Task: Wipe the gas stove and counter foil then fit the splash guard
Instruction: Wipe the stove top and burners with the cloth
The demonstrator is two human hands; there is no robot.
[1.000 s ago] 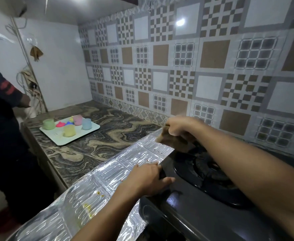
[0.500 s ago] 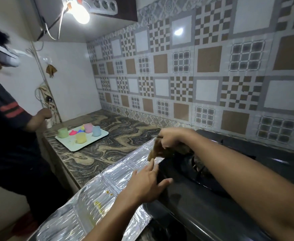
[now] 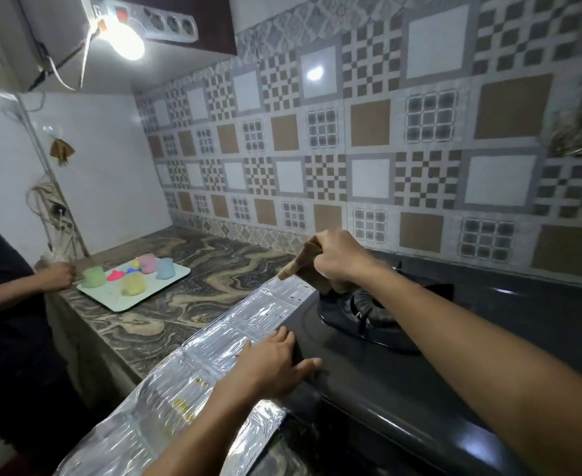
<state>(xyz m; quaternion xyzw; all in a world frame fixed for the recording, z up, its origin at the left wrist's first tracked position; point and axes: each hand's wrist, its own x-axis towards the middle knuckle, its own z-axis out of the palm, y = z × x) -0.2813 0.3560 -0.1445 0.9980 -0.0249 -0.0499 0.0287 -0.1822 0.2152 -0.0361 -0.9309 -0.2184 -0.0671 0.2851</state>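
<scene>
From the head camera, a pale tray (image 3: pixel 118 302) lies on the marbled counter (image 3: pixel 193 276), well to the left of the stove. On it stand small soft-coloured cups: a green one (image 3: pixel 94 276), a yellow one (image 3: pixel 133 284), a pink one (image 3: pixel 147 263) and a blue one (image 3: pixel 165 268), with small red and blue bits between them that are too small to identify. What the cups contain cannot be seen.

The black gas stove (image 3: pixel 403 372) sits at right, its burner (image 3: pixel 368 305) near the far left corner. A strip of silver foil (image 3: pixel 179 379) runs along the stove's left edge, from the near corner toward the tiled wall.

The right hand (image 3: pixel 343 257) reaches forward over the burner, fingers curled round a bunched brown cloth (image 3: pixel 303 264) whose corner hangs at the foil's far end. The left hand (image 3: pixel 272 364) lies flat with fingers straight, spread across the seam between foil and stove, thumb on the stove top, holding nothing.

At the left edge, another person's hand (image 3: pixel 56 277) rests beside the tray.
</scene>
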